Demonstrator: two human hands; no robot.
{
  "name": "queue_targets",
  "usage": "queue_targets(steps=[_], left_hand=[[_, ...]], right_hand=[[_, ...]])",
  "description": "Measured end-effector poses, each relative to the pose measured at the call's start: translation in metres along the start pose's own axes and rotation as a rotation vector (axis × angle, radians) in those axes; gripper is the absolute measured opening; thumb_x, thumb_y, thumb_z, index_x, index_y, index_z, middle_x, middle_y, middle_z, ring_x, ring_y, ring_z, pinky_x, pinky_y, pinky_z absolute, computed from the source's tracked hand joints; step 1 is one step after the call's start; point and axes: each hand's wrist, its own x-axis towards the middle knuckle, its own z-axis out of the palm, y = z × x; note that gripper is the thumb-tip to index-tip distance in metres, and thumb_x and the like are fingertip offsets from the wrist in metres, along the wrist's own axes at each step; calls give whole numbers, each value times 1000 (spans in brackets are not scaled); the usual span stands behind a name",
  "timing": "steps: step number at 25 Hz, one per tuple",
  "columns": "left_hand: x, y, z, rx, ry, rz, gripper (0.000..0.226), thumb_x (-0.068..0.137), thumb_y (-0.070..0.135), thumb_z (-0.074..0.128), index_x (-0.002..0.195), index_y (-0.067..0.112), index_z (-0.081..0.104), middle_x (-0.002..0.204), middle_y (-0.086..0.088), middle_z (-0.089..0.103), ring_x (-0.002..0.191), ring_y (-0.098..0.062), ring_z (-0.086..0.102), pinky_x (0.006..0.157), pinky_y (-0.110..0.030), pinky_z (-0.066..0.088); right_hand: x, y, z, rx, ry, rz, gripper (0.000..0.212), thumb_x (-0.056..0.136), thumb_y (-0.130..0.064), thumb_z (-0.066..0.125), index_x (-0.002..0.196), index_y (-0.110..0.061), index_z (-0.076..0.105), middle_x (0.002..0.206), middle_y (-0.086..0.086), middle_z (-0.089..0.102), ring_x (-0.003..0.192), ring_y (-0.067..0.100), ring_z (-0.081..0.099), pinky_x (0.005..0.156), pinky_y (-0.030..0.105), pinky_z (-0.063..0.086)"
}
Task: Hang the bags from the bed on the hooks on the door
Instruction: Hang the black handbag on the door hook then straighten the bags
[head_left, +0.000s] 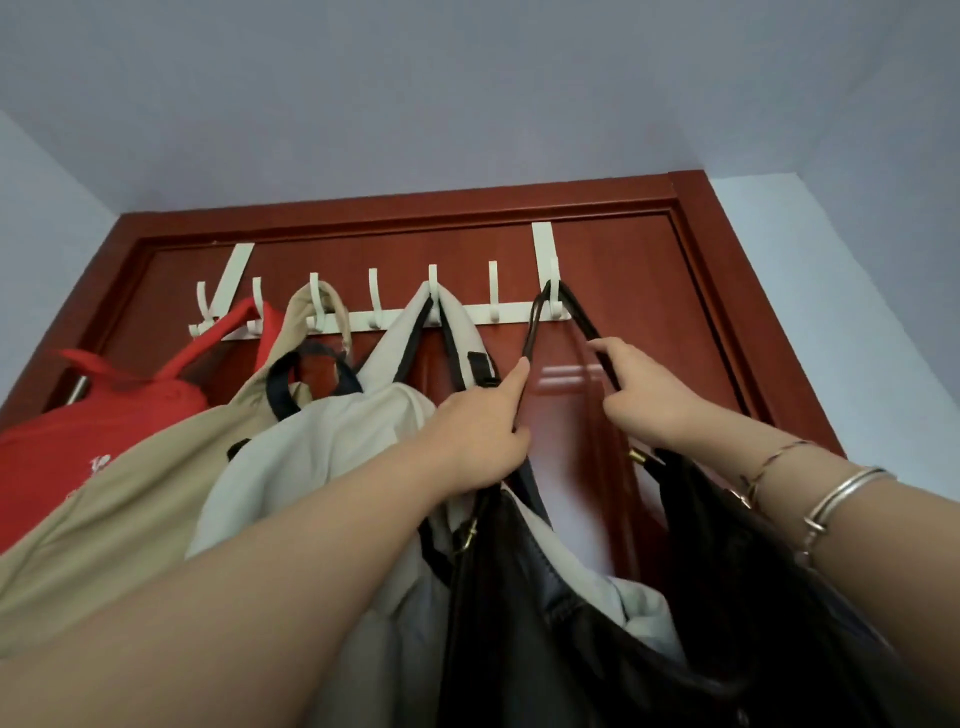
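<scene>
A white rack of hooks (415, 316) hangs over the top of a red-brown door (613, 270). Both arms reach up to it. The left hand (480, 426) is closed around one side of a thin dark strap (535, 322), with the pointing finger lying straight up along it. The right hand (641, 395) pinches the other side of the same strap between thumb and fingers. The strap loops over the last hook on the right (554, 291), so it is already on the hook. Under the hands hangs the black bag (561, 623) that the strap belongs to, wide open at the top, with little gold clips where the strap joins it. The right wrist wears silver bangles (836, 493) and a thin chain. Three more bags hang on the rack to the left. A pale grey backpack (332, 447) hangs from the hook near the middle, just beside the black bag and partly behind it. A tan bag (140, 499) hangs from a hook further left, and a red bag (47, 441) hangs near the left end. Two hooks between the bags have nothing on them. Above the door is a pale wall (467, 93).
</scene>
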Motion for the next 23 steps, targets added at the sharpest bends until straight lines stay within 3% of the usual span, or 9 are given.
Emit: queue_targets(steps=[3, 6, 7, 9, 13, 16, 19, 21, 23], left_hand=[[-44, -1, -8, -40, -36, 57, 69, 91, 34, 44, 151, 23, 12, 71, -2, 53, 85, -29, 59, 78, -41, 49], [-82, 1, -21, -87, -57, 83, 65, 91, 39, 45, 149, 20, 24, 104, -9, 64, 110, -31, 54, 95, -40, 43], [-95, 3, -28, -112, -85, 65, 62, 90, 38, 46, 147, 21, 28, 116, -9, 62, 119, -31, 50, 101, -40, 39], [-121, 7, -43, -135, -104, 2, 57, 89, 35, 48, 143, 24, 34, 129, -6, 57, 133, -29, 38, 110, -39, 26], [-187, 5, -81, -109, -41, -136, 56, 88, 29, 48, 142, 28, 33, 152, 1, 36, 148, -24, 9, 118, -46, 3], [-244, 3, -95, -64, -20, -269, 76, 84, 29, 54, 148, 28, 12, 162, 0, 6, 148, -29, -1, 119, -52, 5], [-289, 5, -104, -487, -87, -505, 96, 83, 24, 65, 150, 19, -4, 159, -3, 9, 146, -25, 15, 117, -47, 21], [-310, 5, -98, -850, -199, -572, 93, 82, 16, 69, 150, 13, 4, 152, 2, 24, 140, -18, 28, 115, -39, 28], [-321, 3, -81, -932, -262, -650, 83, 82, 15, 69, 148, 9, 18, 151, -8, 33, 139, -25, 34, 114, -43, 31]], right_hand=[[-51, -30, -12, -71, -22, 65, 66, 76, 5, 44, 138, -14, 39, 135, 14, 48, 103, 25, 55, 69, 23, 44], [-89, -61, -22, -57, -73, 152, 59, 80, 6, 44, 134, -17, 42, 134, 11, 46, 76, 22, 60, 47, 21, 42], [-103, -72, -24, -52, -98, 175, 56, 82, 5, 45, 134, -18, 43, 134, 10, 47, 79, 24, 63, 50, 26, 48], [-133, -88, -26, -18, -160, 211, 48, 87, 0, 44, 132, -19, 45, 131, 11, 54, 100, 31, 64, 76, 37, 54], [-193, -120, -22, -17, -296, 195, 42, 92, -19, 48, 134, -18, 42, 134, 9, 52, 121, 26, 52, 100, 36, 44], [-223, -147, -7, -58, -287, 49, 45, 91, -20, 50, 135, -16, 42, 142, 6, 44, 132, 23, 40, 112, 33, 30], [-255, -175, 16, 26, -450, -4, 45, 92, -27, 48, 136, -17, 43, 144, 5, 43, 136, 20, 35, 110, 27, 25], [-278, -186, 32, 98, -630, 87, 49, 90, -40, 49, 133, -17, 43, 136, 7, 50, 124, 23, 48, 104, 32, 39], [-289, -192, 45, 134, -689, 194, 46, 88, -43, 49, 122, -13, 46, 119, 9, 58, 106, 23, 57, 90, 35, 48]])
